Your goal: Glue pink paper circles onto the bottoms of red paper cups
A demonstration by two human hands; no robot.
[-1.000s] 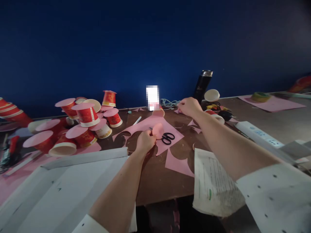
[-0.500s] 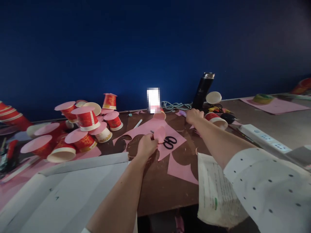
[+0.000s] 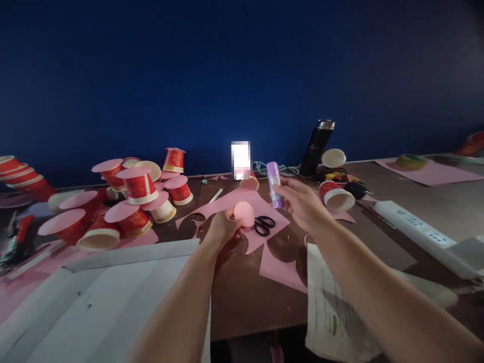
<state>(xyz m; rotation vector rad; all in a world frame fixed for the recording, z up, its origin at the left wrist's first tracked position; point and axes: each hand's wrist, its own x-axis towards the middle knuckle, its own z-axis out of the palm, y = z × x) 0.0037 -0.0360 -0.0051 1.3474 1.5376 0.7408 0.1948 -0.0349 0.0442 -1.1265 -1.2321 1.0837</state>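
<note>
Paper-cup craft bench: gluing stage, disc and glue stick in hand.

Far left, paper-capped red cups (image 3: 138, 185) are heaped; the left hand (image 3: 223, 228) pinches a small round pink paper disc (image 3: 244, 213) above black scissors (image 3: 263, 225); the right hand (image 3: 300, 203) grips an upright lilac glue stick (image 3: 275, 184). Uncapping the stick is judged due next.

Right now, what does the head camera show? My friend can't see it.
The right hand holds a purple glue stick upright, and the left hand holds a pink paper circle above black scissors. Red cups with pink lids are piled at left.
</note>
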